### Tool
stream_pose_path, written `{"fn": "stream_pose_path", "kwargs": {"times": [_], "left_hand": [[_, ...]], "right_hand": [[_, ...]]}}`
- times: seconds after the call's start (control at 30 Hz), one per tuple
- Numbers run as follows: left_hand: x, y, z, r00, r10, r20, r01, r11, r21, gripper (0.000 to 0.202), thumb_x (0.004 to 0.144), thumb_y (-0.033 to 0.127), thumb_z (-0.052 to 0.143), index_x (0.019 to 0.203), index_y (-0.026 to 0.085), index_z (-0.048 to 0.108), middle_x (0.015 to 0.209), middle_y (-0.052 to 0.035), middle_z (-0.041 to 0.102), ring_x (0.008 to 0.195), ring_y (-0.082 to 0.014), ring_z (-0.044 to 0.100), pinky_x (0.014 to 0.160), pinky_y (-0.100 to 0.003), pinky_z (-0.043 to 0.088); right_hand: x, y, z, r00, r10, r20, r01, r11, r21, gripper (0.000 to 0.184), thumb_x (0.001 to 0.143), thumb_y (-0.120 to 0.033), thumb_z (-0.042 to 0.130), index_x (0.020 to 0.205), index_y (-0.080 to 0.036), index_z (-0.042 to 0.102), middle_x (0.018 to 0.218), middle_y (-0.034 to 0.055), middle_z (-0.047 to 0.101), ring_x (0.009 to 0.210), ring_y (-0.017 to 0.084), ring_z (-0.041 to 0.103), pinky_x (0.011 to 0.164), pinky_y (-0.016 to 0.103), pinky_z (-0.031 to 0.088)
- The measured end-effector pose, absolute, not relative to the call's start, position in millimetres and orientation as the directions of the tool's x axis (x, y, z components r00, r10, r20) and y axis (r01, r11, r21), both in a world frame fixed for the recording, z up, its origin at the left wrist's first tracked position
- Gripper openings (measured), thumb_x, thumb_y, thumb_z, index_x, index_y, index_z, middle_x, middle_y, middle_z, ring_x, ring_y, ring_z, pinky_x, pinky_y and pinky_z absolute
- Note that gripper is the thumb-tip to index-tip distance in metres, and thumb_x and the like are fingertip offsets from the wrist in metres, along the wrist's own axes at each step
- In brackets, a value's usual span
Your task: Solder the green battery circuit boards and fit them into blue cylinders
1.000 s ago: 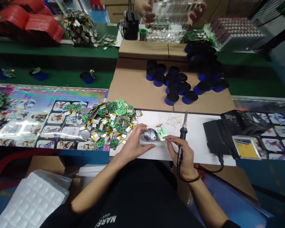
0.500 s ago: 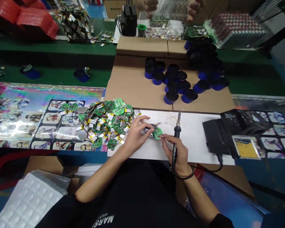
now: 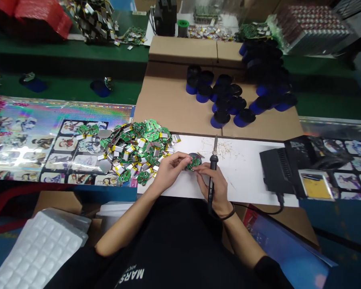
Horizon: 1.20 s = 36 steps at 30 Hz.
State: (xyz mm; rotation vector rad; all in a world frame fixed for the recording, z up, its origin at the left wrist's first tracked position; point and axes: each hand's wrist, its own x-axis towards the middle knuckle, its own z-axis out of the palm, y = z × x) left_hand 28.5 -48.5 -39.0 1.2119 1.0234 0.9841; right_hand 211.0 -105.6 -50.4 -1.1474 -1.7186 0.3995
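Between my hands, over the white work surface (image 3: 177, 186), is a small green circuit board (image 3: 194, 163). It lies over a dark round piece (image 3: 195, 155) whose rim shows behind it; whether the board sits inside that piece I cannot tell. My left hand (image 3: 172, 171) pinches the board's left edge with thumb and forefinger. My right hand (image 3: 215, 186) holds a soldering iron (image 3: 213, 172), its metal tip pointing up and away from the board. Fingertips of that same hand touch the board's right edge. Left of my left hand lies a heap of green boards with silver battery cells (image 3: 138, 150).
Blue and black round cups (image 3: 221, 119) stand on the cardboard (image 3: 165, 96) beyond. A black box with a cable (image 3: 273, 170) and a yellow sponge tray (image 3: 315, 184) are at the right. Wire scraps (image 3: 219, 148) litter the white surface. A solder spool (image 3: 183, 28) stands at the back.
The board has shifted left and turned flatter over the dark round piece. My right hand moved left with the soldering iron. Hands seen at the far top earlier are out of sight.
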Motion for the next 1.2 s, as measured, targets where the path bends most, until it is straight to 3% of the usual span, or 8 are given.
{"fn": "stream_pose_path", "kwargs": {"times": [0.2, 0.43, 0.67, 0.83, 0.97, 1.2], "left_hand": [[30, -47, -40, 0.247, 0.965, -0.083, -0.110, 0.113, 0.987, 0.031, 0.093, 0.048, 0.077, 0.097, 0.017, 0.078, 0.095, -0.0080, 0.079, 0.083, -0.0167, 0.071, 0.068, -0.024, 0.053], [29, -45, -38, 0.264, 0.961, -0.082, -0.097, 0.111, 0.989, 0.036, 0.090, 0.051, 0.079, 0.095, 0.016, 0.075, 0.085, -0.0050, 0.073, 0.076, -0.0145, 0.065, 0.071, -0.025, 0.051], [25, -48, -37, 0.318, 0.948, -0.033, 0.039, 0.021, 0.999, 0.029, 0.100, 0.046, 0.068, 0.099, 0.018, 0.074, 0.089, -0.0044, 0.070, 0.078, -0.0151, 0.062, 0.070, -0.027, 0.046], [23, -49, -29, 0.366, 0.925, 0.100, 0.141, -0.161, 0.977, 0.020, 0.104, 0.036, 0.064, 0.101, 0.020, 0.074, 0.094, -0.0048, 0.072, 0.080, -0.0147, 0.061, 0.068, -0.027, 0.043], [21, -50, -27, 0.409, 0.890, 0.204, 0.179, -0.297, 0.938, 0.013, 0.105, 0.027, 0.063, 0.101, 0.020, 0.073, 0.097, -0.0038, 0.074, 0.084, -0.0138, 0.062, 0.070, -0.026, 0.044], [22, -53, -31, 0.333, 0.917, 0.218, 0.189, -0.292, 0.938, 0.010, 0.103, 0.028, 0.066, 0.099, 0.020, 0.072, 0.092, -0.0031, 0.073, 0.075, -0.0126, 0.059, 0.064, -0.026, 0.042]], "right_hand": [[218, -107, -51, -0.052, 0.827, 0.560, 0.465, 0.516, -0.719, 0.040, 0.092, 0.001, 0.067, 0.120, -0.026, 0.060, 0.112, 0.0078, 0.079, 0.106, 0.024, 0.075, 0.090, 0.046, 0.064], [217, -100, -50, -0.132, 0.784, 0.607, 0.579, 0.558, -0.595, 0.042, 0.088, 0.003, 0.069, 0.119, -0.025, 0.063, 0.105, 0.0057, 0.081, 0.100, 0.027, 0.075, 0.091, 0.050, 0.059], [219, -97, -39, -0.040, 0.825, 0.563, 0.503, 0.504, -0.702, 0.039, 0.089, -0.003, 0.071, 0.119, -0.026, 0.061, 0.110, 0.0070, 0.079, 0.105, 0.027, 0.072, 0.093, 0.051, 0.061], [213, -85, -29, 0.023, 0.870, 0.493, 0.378, 0.449, -0.809, 0.034, 0.090, -0.011, 0.075, 0.116, -0.026, 0.058, 0.109, 0.0055, 0.076, 0.105, 0.024, 0.073, 0.095, 0.047, 0.061], [204, -79, -24, 0.075, 0.906, 0.417, 0.319, 0.374, -0.871, 0.031, 0.092, -0.017, 0.076, 0.115, -0.026, 0.057, 0.105, 0.0035, 0.075, 0.098, 0.021, 0.074, 0.088, 0.041, 0.060], [195, -80, -27, 0.191, 0.938, 0.289, 0.226, 0.244, -0.943, 0.028, 0.092, -0.025, 0.082, 0.108, -0.027, 0.059, 0.093, 0.0000, 0.077, 0.090, 0.021, 0.079, 0.088, 0.041, 0.062]]}}
